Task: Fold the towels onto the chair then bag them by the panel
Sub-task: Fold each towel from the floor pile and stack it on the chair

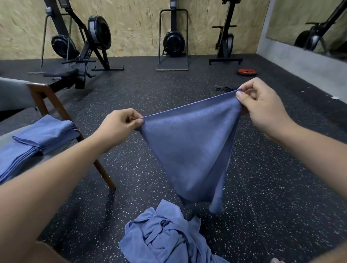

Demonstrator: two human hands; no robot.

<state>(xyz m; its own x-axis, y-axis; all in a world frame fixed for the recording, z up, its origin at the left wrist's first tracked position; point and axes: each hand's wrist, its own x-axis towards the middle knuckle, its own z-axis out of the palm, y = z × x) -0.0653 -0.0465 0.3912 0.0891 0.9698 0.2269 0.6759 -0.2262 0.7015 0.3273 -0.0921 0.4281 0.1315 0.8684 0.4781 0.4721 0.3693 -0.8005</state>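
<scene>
**Towels: folding under way, bagging not begun**

Towels fall into three groups at this moment. One blue towel (189,150) hangs in the air in front of you, stretched along its top edge between both hands and tapering to a point just above the floor (272,186). Your left hand (118,128) pinches one upper corner between thumb and curled fingers; your right hand (261,106) pinches the opposite corner, held slightly higher and farther out. Both hands are closed on the cloth, neither empty. The towel appears doubled over, with a second layer showing along its right side.

On the chair (46,101) at your left, a stack of folded towels (38,142) lies on the grey seat, the upper ones set back from the lower ones. Several are there; an exact count cannot be read.

Near your feet, a loose heap of unfolded towels (166,238) lies crumpled on the speckled floor.

Judged from this layout, the folding stage is partly complete: you have a stack built, one towel in hand, and a heap awaiting attention. No bag is visible, so bagging has not been started. Which surface is the panel cannot be told; plywood walling (132,23) with exercise machines (174,40) runs along the far side.
</scene>
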